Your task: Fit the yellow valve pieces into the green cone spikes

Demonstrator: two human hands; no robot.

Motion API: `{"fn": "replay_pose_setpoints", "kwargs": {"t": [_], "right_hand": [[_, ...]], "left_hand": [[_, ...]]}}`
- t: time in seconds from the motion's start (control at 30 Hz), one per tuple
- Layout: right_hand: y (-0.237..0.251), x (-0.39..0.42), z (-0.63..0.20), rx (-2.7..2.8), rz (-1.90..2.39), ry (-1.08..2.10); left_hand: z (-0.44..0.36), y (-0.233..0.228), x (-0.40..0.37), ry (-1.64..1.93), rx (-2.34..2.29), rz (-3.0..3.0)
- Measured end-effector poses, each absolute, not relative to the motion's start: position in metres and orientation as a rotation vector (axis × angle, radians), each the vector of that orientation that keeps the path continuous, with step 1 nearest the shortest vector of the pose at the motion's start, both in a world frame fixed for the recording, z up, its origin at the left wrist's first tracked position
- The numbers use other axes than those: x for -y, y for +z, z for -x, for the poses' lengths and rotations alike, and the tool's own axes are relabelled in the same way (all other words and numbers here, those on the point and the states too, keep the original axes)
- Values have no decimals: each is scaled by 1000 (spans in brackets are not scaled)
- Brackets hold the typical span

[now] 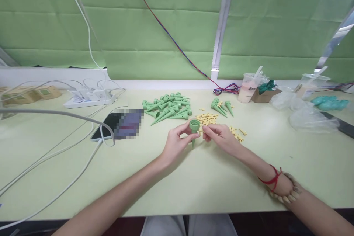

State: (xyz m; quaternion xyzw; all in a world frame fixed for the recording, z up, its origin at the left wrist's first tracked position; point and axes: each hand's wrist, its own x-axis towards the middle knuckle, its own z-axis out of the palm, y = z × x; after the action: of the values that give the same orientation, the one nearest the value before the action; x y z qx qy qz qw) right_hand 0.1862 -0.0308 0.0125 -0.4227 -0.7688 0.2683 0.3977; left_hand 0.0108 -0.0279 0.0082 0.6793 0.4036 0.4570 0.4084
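My left hand (pixel 177 143) holds a green plastic cone spike (pixel 194 129) upright, wide open end up, tip pointing down above the pale green table (pixel 193 180). My right hand (pixel 219 134) is right beside the cone, fingertips pinched on a small yellow piece (pixel 201 129) at the cone's side. Loose yellow pieces (pixel 208 118) lie scattered just behind my hands. Further back lies a large pile of green cones (pixel 167 107), with a smaller group of green cones (pixel 222 107) to its right.
A phone (pixel 118 125) lies left of my hands with a white cable plugged in. A white power strip (pixel 90 97) and cardboard boxes (pixel 27 95) sit at back left. Drink cups (pixel 249 86), a small box and plastic bags (pixel 306 116) occupy the back right.
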Motion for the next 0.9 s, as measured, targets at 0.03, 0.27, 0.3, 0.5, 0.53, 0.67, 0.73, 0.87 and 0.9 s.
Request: {"fn": "replay_pose_setpoints", "kwargs": {"t": [0.03,0.27,0.3,0.5,0.53,0.67,0.73,0.87,0.9], "right_hand": [[13,31,-186,1928,1085,779],[19,28,-190,1800,1012,618],[19,28,-190,1786,1006,566],[12,28,-190,1896,909,337],[12,29,-190,1930,908,343],[14,32,-187,1967,990,648],[15,33,-185,1920,994,887],[16,34,-182,1791,943,1117],[16,33,-182,1769,943,1098]], "left_hand": [[-11,8,28,1149,-1010,-1701],[-10,15,28,1155,-1014,-1536],[-10,15,28,1156,-1016,-1550],[-10,11,29,1206,-1064,-1717],[-10,11,29,1213,-1064,-1735],[-8,11,30,1231,-1061,-1816],[-8,13,30,1231,-1058,-1849],[-9,16,31,1210,-1031,-1783],[-9,16,31,1208,-1039,-1753]]}}
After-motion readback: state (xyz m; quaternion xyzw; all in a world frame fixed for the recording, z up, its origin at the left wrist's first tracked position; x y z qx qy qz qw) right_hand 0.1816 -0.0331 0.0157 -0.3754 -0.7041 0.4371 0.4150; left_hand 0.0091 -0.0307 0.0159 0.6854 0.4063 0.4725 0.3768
